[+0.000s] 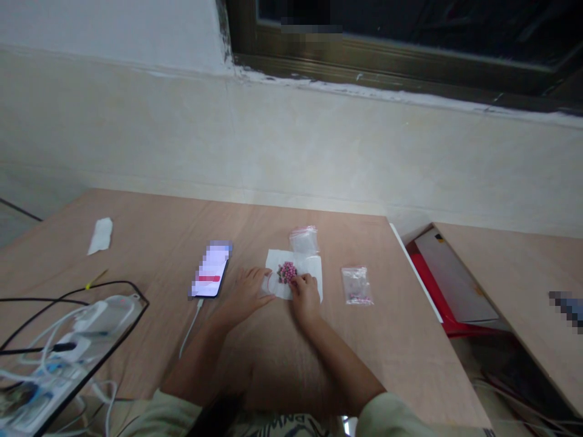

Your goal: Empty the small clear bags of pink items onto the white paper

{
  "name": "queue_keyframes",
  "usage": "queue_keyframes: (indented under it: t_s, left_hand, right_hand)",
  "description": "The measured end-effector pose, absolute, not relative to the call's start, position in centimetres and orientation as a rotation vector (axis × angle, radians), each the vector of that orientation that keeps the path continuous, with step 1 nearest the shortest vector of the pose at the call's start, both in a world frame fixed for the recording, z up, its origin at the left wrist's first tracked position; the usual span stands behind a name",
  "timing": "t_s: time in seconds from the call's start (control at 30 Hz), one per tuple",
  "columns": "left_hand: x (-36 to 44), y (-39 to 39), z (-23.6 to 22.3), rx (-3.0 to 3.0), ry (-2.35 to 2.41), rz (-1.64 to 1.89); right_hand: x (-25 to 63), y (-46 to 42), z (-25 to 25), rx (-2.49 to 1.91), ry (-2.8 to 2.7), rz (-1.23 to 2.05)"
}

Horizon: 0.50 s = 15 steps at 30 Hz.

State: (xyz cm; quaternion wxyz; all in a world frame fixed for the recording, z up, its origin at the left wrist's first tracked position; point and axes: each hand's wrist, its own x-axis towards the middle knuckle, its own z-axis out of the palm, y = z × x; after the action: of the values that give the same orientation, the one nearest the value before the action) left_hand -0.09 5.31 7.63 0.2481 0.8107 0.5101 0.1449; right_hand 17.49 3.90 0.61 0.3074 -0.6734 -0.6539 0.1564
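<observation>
A small pile of pink and dark beads (287, 272) lies on a white sheet of paper (314, 264) on the table. My right hand (306, 294) is at the pile's lower right edge, its fingers curled together and their tips down at the beads. Whatever is between those fingertips is too small to make out. To the left, my left hand (249, 288) rests palm down at the paper's edge, thumb spread apart from the stretched fingers. Between thumb and fingers lies a small clear bag (268, 282) with a reddish line; the hand touches or nearly touches it.
Clear zip bags (304, 240) lie behind the paper, and a bag with a few pink bits (357, 285) lies to its right. A lit phone (212, 270) on a white cable is at left. Tangled cords cover a power strip (98, 325). A white scrap (100, 235) lies far left.
</observation>
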Motion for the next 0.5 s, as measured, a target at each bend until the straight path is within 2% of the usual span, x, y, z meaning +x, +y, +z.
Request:
queue_keyframes:
  t_s: [0.5]
  left_hand:
    - [0.3,5.5,6.8,2.252,1.36,0.455]
  right_hand:
    - [18.2,3.9,1.7,-1.679,-1.552,0.515]
